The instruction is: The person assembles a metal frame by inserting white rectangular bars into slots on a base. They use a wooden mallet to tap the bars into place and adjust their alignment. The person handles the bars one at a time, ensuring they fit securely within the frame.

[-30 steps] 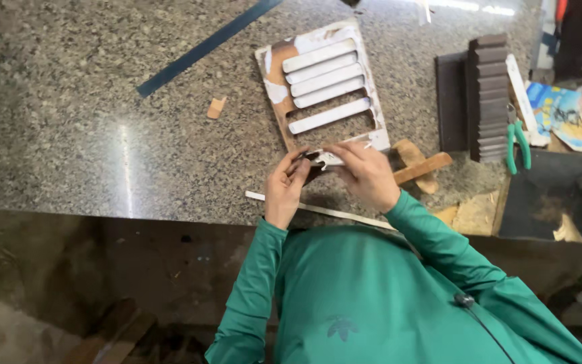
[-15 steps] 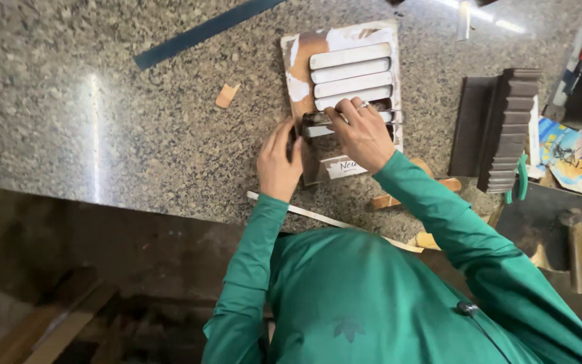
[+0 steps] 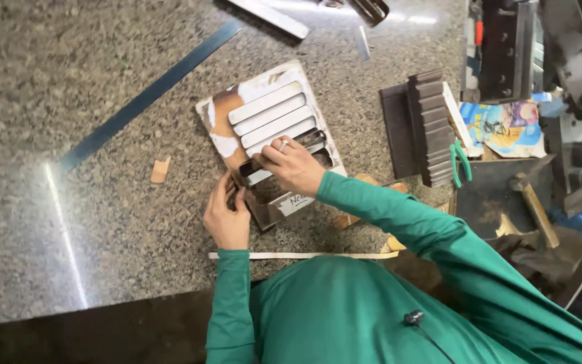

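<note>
A brown and white board (image 3: 218, 120) lies on the granite counter, with several pale oblong bars (image 3: 265, 102) set side by side in it. A thin dark metal frame (image 3: 308, 139) rests over the board's lower slot. My right hand (image 3: 292, 166), with a ring on one finger, presses down on the frame from above. At the board's near left edge, my left hand (image 3: 227, 216) pinches the frame's left end. Both sleeves are green.
A long blue-grey metal strip (image 3: 149, 96) runs diagonally at the left, with a small tan scrap (image 3: 160, 170) near it. A stack of dark blocks (image 3: 431, 128), green-handled pliers (image 3: 461, 162) and a hammer (image 3: 532, 202) sit to the right. A thin pale strip (image 3: 304, 255) lies along the counter's near edge.
Both hands moved from the board's near edge up onto the board, carrying the dark frame over the lower slot. The view has shifted closer.
</note>
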